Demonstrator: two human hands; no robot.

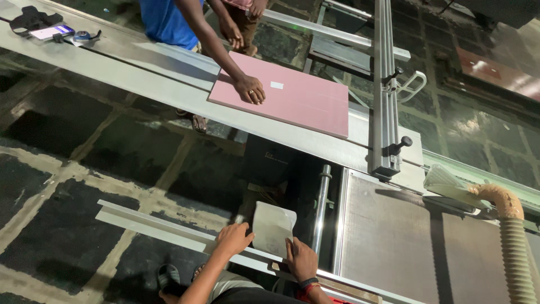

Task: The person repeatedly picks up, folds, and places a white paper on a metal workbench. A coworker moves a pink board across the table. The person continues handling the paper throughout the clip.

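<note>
My left hand (233, 237) and my right hand (301, 259) are low in the view, at the near rail of a panel saw. Between them is a white sheet of paper (273, 228). My left hand grips its left edge with curled fingers. My right hand, with a dark band on the wrist, holds its lower right edge. Farther off, a pink board (306, 101) lies flat on the saw's sliding table (140, 70). Another person in a blue shirt presses a hand (250, 89) on its left part.
A grey fence (384, 84) with a black knob (399, 145) crosses the table right of the board. The dark saw table (394, 231) and a ribbed dust hose (514, 247) are at right. A phone (52, 32) and strap lie at far left. A steel rail (152, 222) runs over the tiled floor.
</note>
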